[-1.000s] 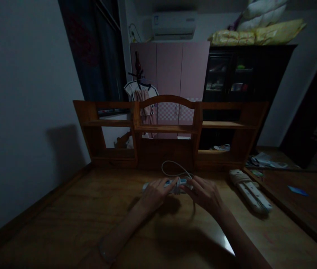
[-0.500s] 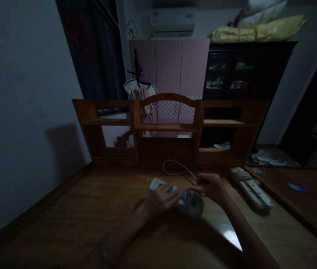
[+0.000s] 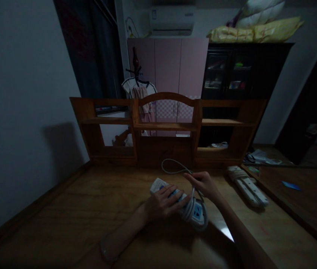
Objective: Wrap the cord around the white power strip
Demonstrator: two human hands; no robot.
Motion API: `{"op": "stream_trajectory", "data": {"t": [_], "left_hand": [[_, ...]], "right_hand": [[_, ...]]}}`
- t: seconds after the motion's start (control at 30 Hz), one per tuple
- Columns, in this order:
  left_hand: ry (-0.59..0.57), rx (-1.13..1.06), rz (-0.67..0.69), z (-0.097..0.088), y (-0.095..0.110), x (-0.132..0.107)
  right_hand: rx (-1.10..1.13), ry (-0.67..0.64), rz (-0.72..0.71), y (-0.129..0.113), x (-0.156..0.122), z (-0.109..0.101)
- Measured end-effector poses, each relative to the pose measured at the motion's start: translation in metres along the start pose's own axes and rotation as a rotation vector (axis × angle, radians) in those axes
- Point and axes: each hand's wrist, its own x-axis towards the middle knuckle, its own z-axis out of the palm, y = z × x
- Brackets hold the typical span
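Observation:
A white power strip (image 3: 198, 213) with blue socket faces lies at a slant on the wooden desk. My left hand (image 3: 161, 203) is laid over its middle and grips it, the fingers curving across the top. Several turns of white cord (image 3: 189, 212) are wound around the strip's near right end. Above that end, my right hand (image 3: 205, 185) is closed on the cord, with a length of it running down to the coil. A loose loop of the same cord rests on the desk beyond the hands. My left palm hides part of the strip.
Another white power strip (image 3: 249, 188), its cord wound around it, lies at the right by the desk's edge. A wooden shelf unit (image 3: 166, 149) stands along the back of the desk. The wall (image 3: 35, 112) borders the left. A blue card (image 3: 291, 185) lies farther right.
My right hand has shifted slightly left, drawing the cord up from the coil. The strip's right end, blurred before, now shows clearly. My left hand stays on the strip.

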Motion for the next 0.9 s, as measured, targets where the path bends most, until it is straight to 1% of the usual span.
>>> {"op": "stream_trajectory", "data": {"t": [0.23,0.43,0.53,0.7,0.8,0.9], "left_hand": [[0.01,-0.068,0.013,0.0,-0.002,0.003],[0.003,-0.081,-0.055,-0.001,-0.002,0.003],[0.032,-0.069,-0.082,-0.001,-0.002,0.003],[0.059,-0.068,-0.047,-0.002,-0.003,0.005],[0.083,-0.088,-0.063,-0.005,-0.002,0.002],[0.125,-0.137,-0.111,-0.007,0.0,-0.003]], "right_hand": [[-0.044,-0.016,-0.036,-0.003,-0.001,0.007],[-0.076,0.001,-0.065,-0.001,-0.002,0.007],[-0.085,-0.003,-0.064,0.0,-0.003,0.007],[-0.101,-0.026,-0.055,0.002,-0.003,0.009],[-0.109,-0.046,-0.047,0.003,-0.004,0.013],[-0.098,-0.078,-0.024,0.005,-0.003,0.022]]}}
